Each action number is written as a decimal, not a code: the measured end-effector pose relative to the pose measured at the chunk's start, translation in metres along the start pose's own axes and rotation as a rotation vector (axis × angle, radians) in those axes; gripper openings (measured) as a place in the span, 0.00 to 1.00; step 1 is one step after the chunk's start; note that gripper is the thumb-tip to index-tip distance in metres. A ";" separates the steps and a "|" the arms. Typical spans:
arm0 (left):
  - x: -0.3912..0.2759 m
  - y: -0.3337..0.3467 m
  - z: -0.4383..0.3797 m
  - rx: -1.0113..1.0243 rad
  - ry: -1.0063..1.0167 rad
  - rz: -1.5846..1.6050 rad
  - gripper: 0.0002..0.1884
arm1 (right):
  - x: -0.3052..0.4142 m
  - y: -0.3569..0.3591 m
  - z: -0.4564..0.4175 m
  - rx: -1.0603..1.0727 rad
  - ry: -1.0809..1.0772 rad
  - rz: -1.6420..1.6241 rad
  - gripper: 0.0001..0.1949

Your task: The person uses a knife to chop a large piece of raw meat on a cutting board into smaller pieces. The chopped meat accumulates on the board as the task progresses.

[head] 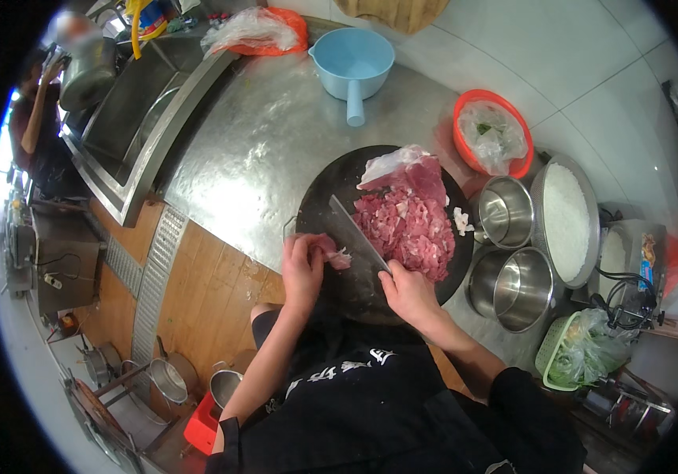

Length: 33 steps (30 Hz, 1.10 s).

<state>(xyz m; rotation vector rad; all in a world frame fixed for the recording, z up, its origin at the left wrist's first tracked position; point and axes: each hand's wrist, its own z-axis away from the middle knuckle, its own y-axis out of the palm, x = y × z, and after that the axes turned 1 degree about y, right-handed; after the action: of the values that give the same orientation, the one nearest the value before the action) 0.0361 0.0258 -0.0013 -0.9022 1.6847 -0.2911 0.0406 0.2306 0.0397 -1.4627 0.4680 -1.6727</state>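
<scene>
A round dark chopping block (pixel 348 296) stands before me on a stainless steel worktop. My right hand (pixel 410 293) is closed on the handle end of a cleaver (pixel 360 232), whose blade slants up and left across the block. At the block's left edge my left hand (pixel 303 266) holds a small piece of raw meat (pixel 330 252) with pale fat. To the right of the blade lies a heap of cut raw meat (pixel 410 234). A larger chunk of raw meat (pixel 425 178) with white fat touches the heap's top. White scraps (pixel 462 221) sit at the block's right edge.
Beyond the block are a blue plastic dipper (pixel 354 65) and a red basket (pixel 525 127) with a plastic bag. Steel pots (pixel 523 290), a strainer of white grains (pixel 565 222) and a green basket (pixel 543 361) stand right. A sink (pixel 149 148) is left; another person (pixel 37 124) stands beyond it.
</scene>
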 end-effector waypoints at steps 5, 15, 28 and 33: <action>-0.013 -0.005 0.000 0.057 0.375 -0.131 0.10 | 0.008 0.001 0.007 0.053 0.018 0.005 0.10; 0.002 -0.003 0.007 0.094 0.326 -0.111 0.13 | 0.020 -0.001 0.027 0.229 -0.048 0.058 0.11; 0.020 0.008 0.000 0.099 0.451 -0.127 0.19 | 0.023 -0.005 0.026 0.298 0.007 0.106 0.18; 0.020 0.010 0.003 0.103 0.469 -0.149 0.17 | 0.016 0.000 0.034 0.330 0.016 0.169 0.23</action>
<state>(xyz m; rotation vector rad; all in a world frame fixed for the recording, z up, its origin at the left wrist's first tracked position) 0.0335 0.0200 -0.0230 -0.9312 2.0085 -0.7298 0.0734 0.2264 0.0585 -1.1379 0.2976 -1.5433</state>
